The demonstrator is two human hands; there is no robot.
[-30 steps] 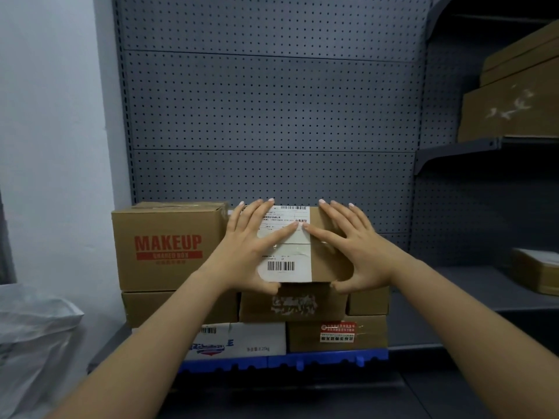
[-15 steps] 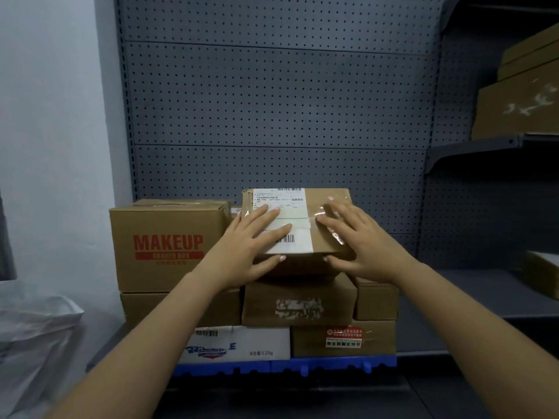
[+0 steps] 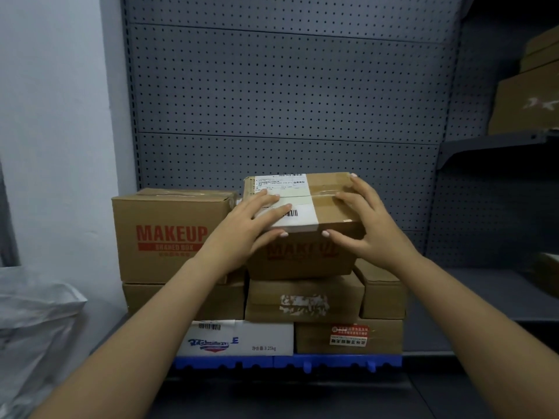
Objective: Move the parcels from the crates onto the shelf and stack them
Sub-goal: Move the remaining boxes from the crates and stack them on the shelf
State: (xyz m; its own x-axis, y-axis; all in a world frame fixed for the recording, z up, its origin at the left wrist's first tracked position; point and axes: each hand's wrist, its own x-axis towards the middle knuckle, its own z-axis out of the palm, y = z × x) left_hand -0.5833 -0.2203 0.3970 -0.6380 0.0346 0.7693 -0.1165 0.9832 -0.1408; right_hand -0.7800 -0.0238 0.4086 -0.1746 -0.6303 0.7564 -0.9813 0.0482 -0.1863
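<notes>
A brown parcel [image 3: 329, 207] with a white shipping label on its top lies flat on the stack of parcels on the grey shelf [image 3: 472, 293], right of a large box marked MAKEUP [image 3: 169, 237]. My left hand [image 3: 251, 225] rests on the label side with fingers spread straight and the thumb at the front edge. My right hand [image 3: 363, 219] lies on the taped right half in the same way, fingertips reaching the far right corner.
Under the parcel sit a taped brown box [image 3: 302, 297], a white box [image 3: 242, 340] and a box with a red sticker [image 3: 348, 338], on a blue plastic base [image 3: 287, 362]. A plastic bag [image 3: 30, 328] is at left. More cartons [image 3: 529, 107] stand on the upper right shelf.
The parcel tipped from standing with its label towards me to lying flat, label up, on the stack. Both hands moved with it from its face to its top.
</notes>
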